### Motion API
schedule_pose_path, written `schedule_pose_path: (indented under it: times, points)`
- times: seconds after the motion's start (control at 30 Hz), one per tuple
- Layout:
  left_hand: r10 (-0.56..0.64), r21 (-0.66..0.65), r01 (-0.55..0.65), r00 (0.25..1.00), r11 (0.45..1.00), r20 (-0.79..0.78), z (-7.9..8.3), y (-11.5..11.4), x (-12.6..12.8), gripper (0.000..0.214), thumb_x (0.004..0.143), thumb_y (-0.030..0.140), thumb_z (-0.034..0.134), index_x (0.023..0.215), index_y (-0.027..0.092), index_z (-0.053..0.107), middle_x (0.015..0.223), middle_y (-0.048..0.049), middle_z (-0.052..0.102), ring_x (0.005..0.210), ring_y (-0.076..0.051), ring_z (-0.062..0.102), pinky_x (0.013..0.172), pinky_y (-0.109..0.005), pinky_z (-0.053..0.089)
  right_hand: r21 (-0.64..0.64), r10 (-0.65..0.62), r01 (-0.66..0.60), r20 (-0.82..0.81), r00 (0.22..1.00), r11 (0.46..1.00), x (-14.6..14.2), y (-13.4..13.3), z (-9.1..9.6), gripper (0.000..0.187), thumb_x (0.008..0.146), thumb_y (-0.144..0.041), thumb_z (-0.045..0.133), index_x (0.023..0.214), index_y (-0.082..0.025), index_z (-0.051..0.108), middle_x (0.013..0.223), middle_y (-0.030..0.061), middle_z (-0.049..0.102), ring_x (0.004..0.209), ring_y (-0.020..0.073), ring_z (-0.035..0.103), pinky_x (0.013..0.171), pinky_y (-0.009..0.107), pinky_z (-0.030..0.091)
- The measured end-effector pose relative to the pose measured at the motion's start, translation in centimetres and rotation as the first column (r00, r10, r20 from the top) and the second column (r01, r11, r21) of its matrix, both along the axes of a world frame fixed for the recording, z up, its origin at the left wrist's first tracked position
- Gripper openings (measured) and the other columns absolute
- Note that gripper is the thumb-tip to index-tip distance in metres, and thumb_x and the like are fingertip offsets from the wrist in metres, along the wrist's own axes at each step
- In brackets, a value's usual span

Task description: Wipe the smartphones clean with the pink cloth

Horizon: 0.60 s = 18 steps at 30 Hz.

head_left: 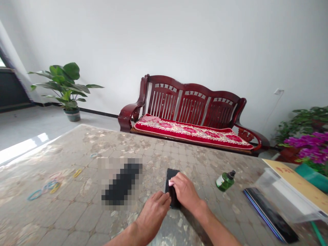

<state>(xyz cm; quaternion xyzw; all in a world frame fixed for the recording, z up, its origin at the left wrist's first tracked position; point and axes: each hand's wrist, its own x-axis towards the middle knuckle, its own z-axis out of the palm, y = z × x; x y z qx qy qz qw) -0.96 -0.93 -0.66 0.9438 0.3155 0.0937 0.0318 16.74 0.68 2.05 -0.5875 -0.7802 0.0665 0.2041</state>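
A black smartphone (175, 202) lies on the patterned tablecloth (102, 225), its far end pointing away from me. My left hand (155, 212) has its fingers together, gripping the phone's left edge near the close end. Over the screen is my right hand (186, 193), its fingers closed on a small pale pink cloth (170, 183) that touches the glass. Most of the cloth is hidden by the fingers. To the right of that hand stands a small green bottle (224, 181) with a black cap and a white label.
A pixelated dark object (121, 184) lies left of my hands. Coloured rubber bands (52, 186) are scattered at far left. On the right are stacked phone-like slabs (270, 213) and a clear plastic box (284, 194). Beyond the table stands a wooden bench (191, 106).
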Motion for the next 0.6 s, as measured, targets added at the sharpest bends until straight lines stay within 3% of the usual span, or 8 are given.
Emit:
schedule_pose_path:
  times: [0.2,0.47,0.6]
  points:
    - [-0.019,0.006,0.019,1.0,1.0,0.018,-0.8,0.0,-0.3,0.02,0.092,0.009,0.061,0.11,0.014,0.066,0.118,-0.0085,0.068,0.1,-0.025,0.065,0.09,-0.038,0.056,0.038,-0.158,0.156,0.053,0.986,0.987,1.0,3.1,-0.1,0.028,0.093,-0.006,0.046,0.087,-0.022,0.068,0.093,0.0044,0.065,0.093,0.0183,0.059,0.084,0.025,0.043]
    - [-0.003,-0.042,0.004,1.0,0.999,0.029,0.3,0.0,-0.3,0.019,0.089,0.006,0.062,0.104,0.017,0.068,0.114,-0.0059,0.071,0.098,-0.025,0.066,0.089,-0.038,0.057,0.073,-0.02,0.026,-0.088,0.996,0.997,0.6,-1.5,-0.9,0.029,0.09,-0.004,0.047,0.087,-0.024,0.069,0.09,0.0023,0.064,0.088,0.0165,0.06,0.081,0.025,0.045]
    - [0.024,-0.086,-0.018,0.997,0.996,0.069,0.8,0.1,-0.6,0.018,0.091,0.011,0.063,0.107,0.017,0.069,0.117,-0.0067,0.07,0.1,-0.025,0.065,0.091,-0.038,0.055,0.149,-0.064,0.112,-0.29,0.955,0.983,1.3,-1.0,-1.9,0.025,0.091,-0.011,0.049,0.09,-0.024,0.07,0.09,0.003,0.066,0.089,0.0169,0.063,0.082,0.026,0.048]
